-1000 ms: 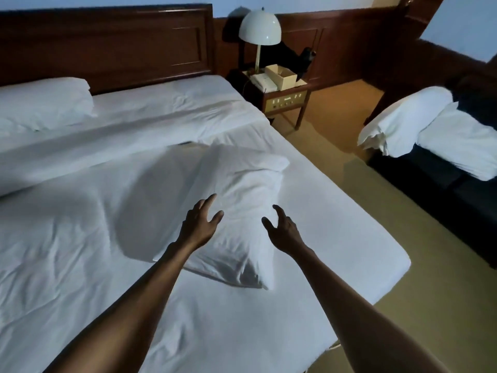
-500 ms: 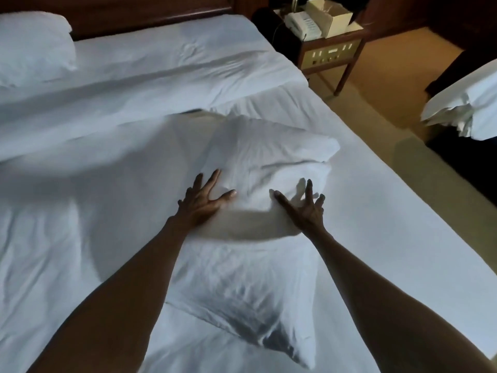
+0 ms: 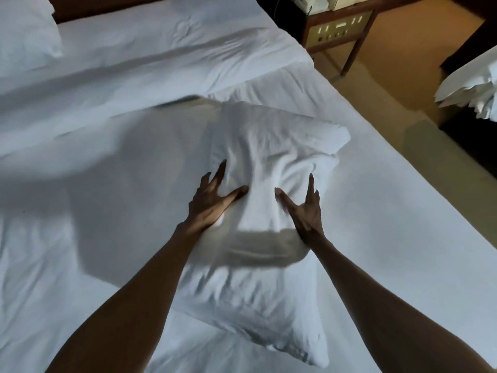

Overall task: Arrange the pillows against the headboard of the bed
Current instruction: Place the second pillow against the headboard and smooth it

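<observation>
A white pillow (image 3: 269, 146) lies lengthwise in the middle of the bed (image 3: 80, 238), its far end bunched and creased. My left hand (image 3: 212, 203) presses into its left side with fingers spread. My right hand (image 3: 305, 211) presses into its right side, so the pillow is squeezed between both palms. A second white pillow (image 3: 24, 36) rests at the top left against the dark wooden headboard (image 3: 113, 5), of which only a strip shows.
A folded-back white duvet (image 3: 134, 65) runs across the bed between the pillow and the headboard. A wooden nightstand (image 3: 338, 33) stands at the bed's far right corner. More white pillows (image 3: 473, 90) lie on dark furniture at the right edge, across a carpeted floor (image 3: 403, 84).
Both hands have come down from above the pillow onto its sides and pushed inward, bunching it. My view has tilted down and moved closer to the bed.
</observation>
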